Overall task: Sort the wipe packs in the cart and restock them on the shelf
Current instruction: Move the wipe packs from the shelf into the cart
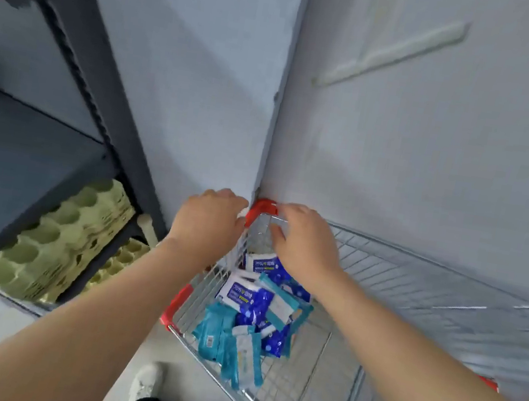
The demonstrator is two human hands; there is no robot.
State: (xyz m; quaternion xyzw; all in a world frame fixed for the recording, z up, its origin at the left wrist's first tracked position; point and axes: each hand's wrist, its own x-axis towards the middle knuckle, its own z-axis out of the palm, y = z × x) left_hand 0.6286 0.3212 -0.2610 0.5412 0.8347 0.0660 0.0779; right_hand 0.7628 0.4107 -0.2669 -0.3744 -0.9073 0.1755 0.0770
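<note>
A wire shopping cart with red corner bumpers stands pushed into a wall corner. In its left end lie several wipe packs in a loose heap: dark blue and white ones and teal ones. My left hand curls over the cart's rim just left of the far red corner. My right hand grips the rim just right of that corner, above the blue packs, thumb inside the basket. Neither hand touches a pack.
A dark metal shelf unit rises at the left, with stacked pale green moulded trays on its bottom level. Grey walls meet right behind the cart. My white shoes stand on the pale floor beside the cart.
</note>
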